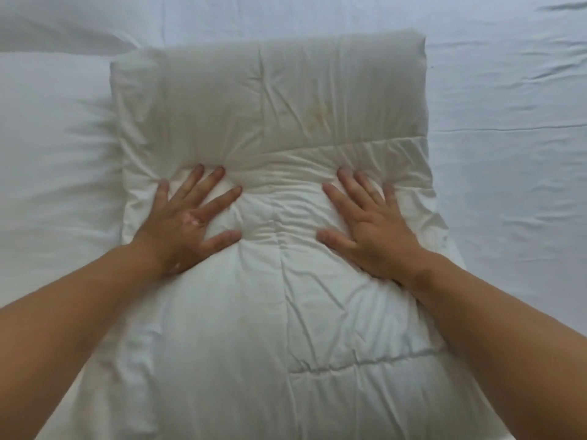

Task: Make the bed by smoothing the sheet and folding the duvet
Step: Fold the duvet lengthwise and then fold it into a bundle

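Observation:
A white quilted duvet (270,328) lies folded into a long thick stack on the bed, running from the bottom of the view to the middle. Its far end is turned over into a raised fold (270,100) with a faint yellowish stain. My left hand (187,223) rests flat on the duvet just below that fold, fingers spread. My right hand (371,223) presses flat on the duvet's right side at the same height, fingers spread too. Neither hand grips the cloth. The white sheet (508,169) beneath covers the mattress.
The sheet shows shallow creases at the right (514,74) and puckered wrinkles left of the duvet (63,160). A soft ridge in the sheet crosses the top left corner (63,30). Nothing else lies on the bed.

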`<state>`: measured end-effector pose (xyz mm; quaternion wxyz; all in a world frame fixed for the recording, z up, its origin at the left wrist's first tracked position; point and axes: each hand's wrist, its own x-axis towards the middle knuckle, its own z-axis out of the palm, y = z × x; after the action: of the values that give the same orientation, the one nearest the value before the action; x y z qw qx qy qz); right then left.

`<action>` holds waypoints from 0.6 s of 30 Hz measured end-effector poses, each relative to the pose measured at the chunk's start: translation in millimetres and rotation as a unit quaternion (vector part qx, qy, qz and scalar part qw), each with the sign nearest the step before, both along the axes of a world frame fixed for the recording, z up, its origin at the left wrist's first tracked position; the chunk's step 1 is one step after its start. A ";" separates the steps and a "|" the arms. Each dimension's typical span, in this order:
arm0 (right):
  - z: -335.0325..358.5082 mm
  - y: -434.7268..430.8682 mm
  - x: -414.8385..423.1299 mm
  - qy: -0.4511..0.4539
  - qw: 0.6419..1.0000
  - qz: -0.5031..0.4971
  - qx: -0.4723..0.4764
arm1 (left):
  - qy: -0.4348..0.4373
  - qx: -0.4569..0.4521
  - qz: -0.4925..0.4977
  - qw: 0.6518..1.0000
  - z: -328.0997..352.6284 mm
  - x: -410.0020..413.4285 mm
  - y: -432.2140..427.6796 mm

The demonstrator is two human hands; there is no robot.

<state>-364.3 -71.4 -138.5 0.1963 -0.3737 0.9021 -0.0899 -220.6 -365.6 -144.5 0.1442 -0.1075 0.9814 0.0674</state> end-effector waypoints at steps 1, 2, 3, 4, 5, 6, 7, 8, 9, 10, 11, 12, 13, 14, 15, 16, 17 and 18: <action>18.1 6.3 16.1 -0.016 1.000 -0.003 -0.006 | 0.005 0.009 0.033 0.999 19.7 8.4 16.1; 34.6 15.8 39.0 -0.017 1.000 0.009 -0.010 | 0.016 0.021 0.048 0.998 38.3 23.4 38.5; 48.1 27.7 66.0 -0.008 0.999 0.032 -0.009 | 0.030 0.036 0.036 0.998 54.9 44.2 64.8; 56.3 41.3 93.4 0.002 0.998 0.057 -0.003 | 0.041 0.047 0.003 0.998 66.0 69.0 91.3; 57.6 55.9 115.6 0.014 0.997 0.079 0.005 | 0.037 0.044 -0.037 0.998 68.6 94.9 112.1; 54.1 70.5 128.7 0.028 0.995 0.092 0.015 | 0.019 0.031 -0.071 0.997 64.5 116.6 122.5; 48.2 83.6 133.4 0.042 0.994 0.100 0.025 | -0.004 0.013 -0.089 0.996 57.0 132.3 122.2; 42.0 94.8 133.7 0.053 0.992 0.107 0.036 | -0.021 -0.006 -0.097 0.995 48.7 143.9 115.4; 37.0 104.8 131.7 0.056 0.991 0.111 0.044 | -0.030 -0.007 -0.097 0.995 42.4 150.5 107.0; 35.6 111.7 129.0 0.053 0.991 0.113 0.040 | -0.037 0.011 -0.094 0.995 40.7 152.8 99.5; 36.3 115.5 127.3 0.057 0.992 0.113 0.023 | -0.031 0.028 -0.092 0.995 42.4 153.4 94.7; 37.8 115.4 124.9 0.068 0.992 0.110 -0.002 | -0.014 0.042 -0.090 0.995 45.0 152.6 92.8; 40.9 110.6 119.8 0.079 0.992 0.098 -0.025 | 0.008 0.050 -0.081 0.995 47.8 148.0 91.2; 45.8 98.9 108.4 0.086 0.993 0.072 -0.042 | 0.029 0.054 -0.060 0.996 51.1 136.6 87.3; 51.5 80.5 89.6 0.092 0.993 0.042 -0.054 | 0.050 0.052 -0.034 0.997 56.1 113.9 79.6; 58.0 57.2 64.4 0.103 0.993 0.015 -0.061 | 0.075 0.044 -0.005 0.996 62.6 81.8 70.2; 63.3 29.8 32.9 0.120 0.991 -0.006 -0.063 | 0.100 0.027 0.026 0.994 68.5 42.5 57.8; 67.7 2.0 -1.6 0.133 0.989 -0.022 -0.059 | 0.119 0.006 0.054 0.991 74.4 0.9 41.4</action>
<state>-365.9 -69.5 -70.8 0.0503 -0.3730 0.9214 -0.0971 -219.6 -324.1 -70.1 0.0234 -0.1506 0.9839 0.0937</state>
